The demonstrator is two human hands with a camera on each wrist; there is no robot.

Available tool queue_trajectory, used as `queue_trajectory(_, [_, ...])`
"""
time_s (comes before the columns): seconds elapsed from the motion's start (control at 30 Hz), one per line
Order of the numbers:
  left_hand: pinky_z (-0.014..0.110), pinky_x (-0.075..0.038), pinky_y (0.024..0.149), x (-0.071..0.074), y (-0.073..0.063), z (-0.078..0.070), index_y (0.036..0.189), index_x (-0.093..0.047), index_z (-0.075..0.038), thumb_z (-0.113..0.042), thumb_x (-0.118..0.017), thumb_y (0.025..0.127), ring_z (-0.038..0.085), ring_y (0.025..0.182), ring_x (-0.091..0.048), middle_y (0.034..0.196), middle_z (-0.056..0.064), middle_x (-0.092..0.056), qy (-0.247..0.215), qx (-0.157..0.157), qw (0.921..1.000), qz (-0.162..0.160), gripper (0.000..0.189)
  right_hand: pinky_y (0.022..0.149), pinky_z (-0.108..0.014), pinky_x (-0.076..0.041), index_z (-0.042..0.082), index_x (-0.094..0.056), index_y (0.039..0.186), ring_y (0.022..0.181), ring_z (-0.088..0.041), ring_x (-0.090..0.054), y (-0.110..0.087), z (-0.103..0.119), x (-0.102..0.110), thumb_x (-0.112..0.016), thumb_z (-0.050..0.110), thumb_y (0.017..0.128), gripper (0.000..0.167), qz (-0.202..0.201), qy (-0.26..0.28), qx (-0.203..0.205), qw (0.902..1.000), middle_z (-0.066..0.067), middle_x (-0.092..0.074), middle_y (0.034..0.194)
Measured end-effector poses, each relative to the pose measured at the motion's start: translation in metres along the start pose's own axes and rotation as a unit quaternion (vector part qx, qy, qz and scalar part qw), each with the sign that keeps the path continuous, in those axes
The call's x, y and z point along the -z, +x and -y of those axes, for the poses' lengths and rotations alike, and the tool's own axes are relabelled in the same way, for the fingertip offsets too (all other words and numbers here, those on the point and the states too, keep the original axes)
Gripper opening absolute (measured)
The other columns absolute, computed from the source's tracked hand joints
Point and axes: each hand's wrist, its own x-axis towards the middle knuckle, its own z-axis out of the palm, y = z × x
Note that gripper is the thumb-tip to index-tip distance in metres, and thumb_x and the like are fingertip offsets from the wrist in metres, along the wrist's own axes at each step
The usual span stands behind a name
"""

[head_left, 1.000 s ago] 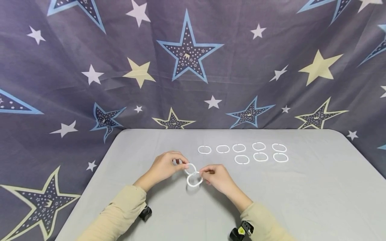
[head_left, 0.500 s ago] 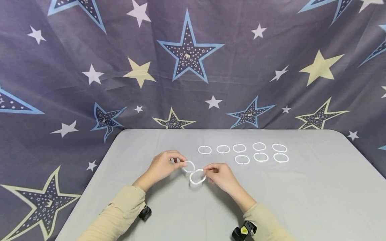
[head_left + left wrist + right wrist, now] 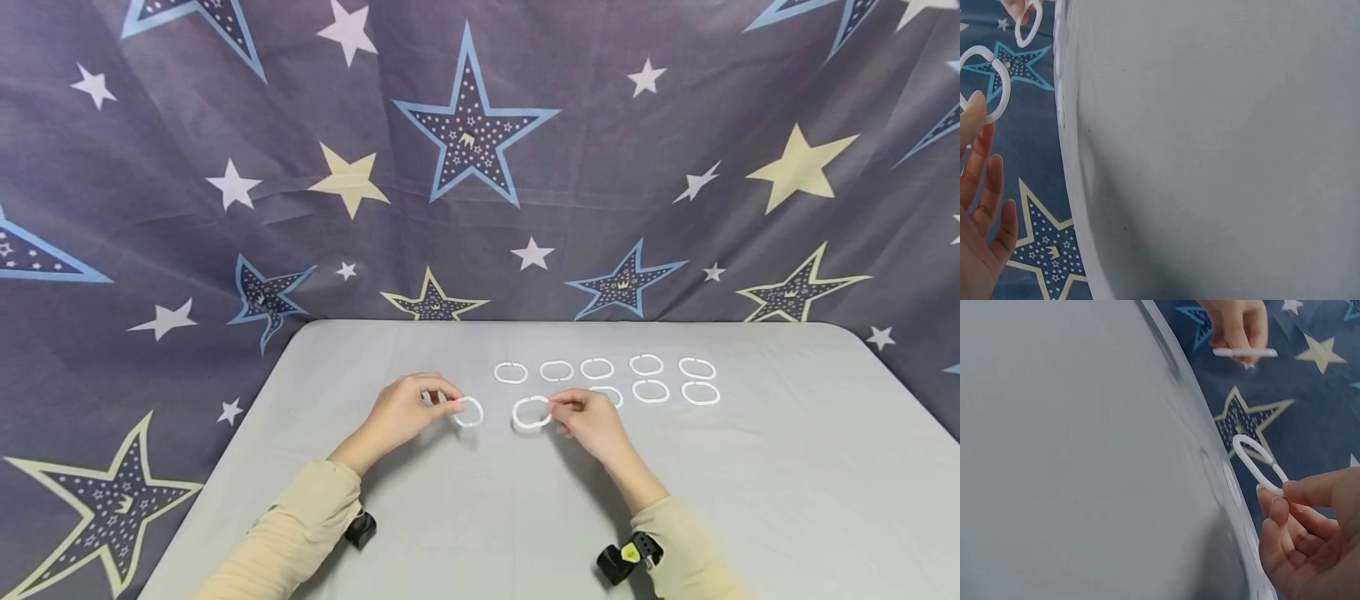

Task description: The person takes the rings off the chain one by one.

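Observation:
My left hand [image 3: 408,414] pinches a white oval split ring [image 3: 471,423] between thumb and fingertips, above the table's middle. In the left wrist view this ring [image 3: 1002,94] stands upright, its narrow gap at the top. To the right, my right hand [image 3: 592,421] pinches a second white split ring [image 3: 531,427] by its right end. The right wrist view shows that ring [image 3: 1249,464] tilted between thumb and fingers, with a small gap in its side. The two held rings are apart from each other.
Several like white rings lie in two rows on the grey table [image 3: 780,467] behind my hands, including a ring [image 3: 511,382] at the row's left end. My right hand partly covers one front-row ring [image 3: 617,393]. A star-patterned curtain [image 3: 570,208] hangs behind the table.
The two rings overlapped and met between my hands earlier; now they are separated. My right hand has moved right and away with its ring, while my left hand has stayed nearly in place.

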Motion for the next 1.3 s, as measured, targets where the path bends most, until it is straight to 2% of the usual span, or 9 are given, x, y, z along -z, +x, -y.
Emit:
queue_trajectory(0.2, [0.032,-0.044,0.066,-0.001,0.000,0.003,0.087,-0.077,-0.034,-0.034,-0.081,0.081,0.007,0.076,-0.058,0.080,-0.023,-0.064,0.000,0.001,1.0000,0.004,0.007,0.052,-0.020,-0.050,-0.010,-0.071,0.099,0.053,-0.008,-0.057,0.007,-0.007,0.015,-0.068,0.003,0.089,0.017,-0.024,-0.013,-0.015,0.9995,-0.008,-0.067,0.068])
queue_trajectory(0.43, [0.032,-0.045,0.066,-0.002,0.000,0.005,0.087,-0.077,-0.034,-0.035,-0.081,0.081,0.006,0.075,-0.058,0.079,-0.023,-0.063,0.000,0.000,1.0000,0.004,0.007,0.053,-0.022,-0.050,-0.012,-0.070,0.100,0.055,-0.010,-0.058,0.014,-0.009,0.025,-0.066,0.003,0.090,0.018,-0.029,-0.050,-0.020,0.9981,-0.010,-0.067,0.069])
queue_trajectory(0.67, [0.032,-0.045,0.066,-0.002,-0.001,0.002,0.088,-0.077,-0.034,-0.035,-0.081,0.081,0.006,0.075,-0.057,0.080,-0.023,-0.063,0.001,0.006,0.9999,0.010,0.008,0.053,-0.023,-0.052,-0.011,-0.071,0.097,0.055,-0.012,-0.060,0.023,-0.012,0.026,-0.066,0.003,0.090,0.017,-0.038,-0.088,-0.019,0.9952,-0.013,-0.069,0.070])
queue_trajectory(0.83, [0.031,-0.044,0.066,-0.001,-0.002,0.001,0.089,-0.077,-0.034,-0.036,-0.081,0.082,0.005,0.075,-0.057,0.080,-0.023,-0.063,0.006,0.007,0.9999,0.013,0.009,0.051,-0.022,-0.050,-0.009,-0.073,0.096,0.053,-0.010,-0.060,0.027,-0.013,0.027,-0.066,0.004,0.089,0.016,-0.049,-0.115,-0.026,0.9918,-0.011,-0.069,0.068])
queue_trajectory(1.3, [0.031,-0.044,0.066,-0.003,0.000,-0.001,0.090,-0.077,-0.035,-0.038,-0.079,0.083,0.003,0.075,-0.056,0.082,-0.024,-0.063,0.024,0.012,0.9992,0.031,0.007,0.050,-0.024,-0.045,-0.005,-0.075,0.087,0.050,-0.008,-0.059,0.031,-0.011,0.026,-0.066,0.005,0.087,0.013,-0.051,-0.197,-0.002,0.9791,-0.007,-0.069,0.064])
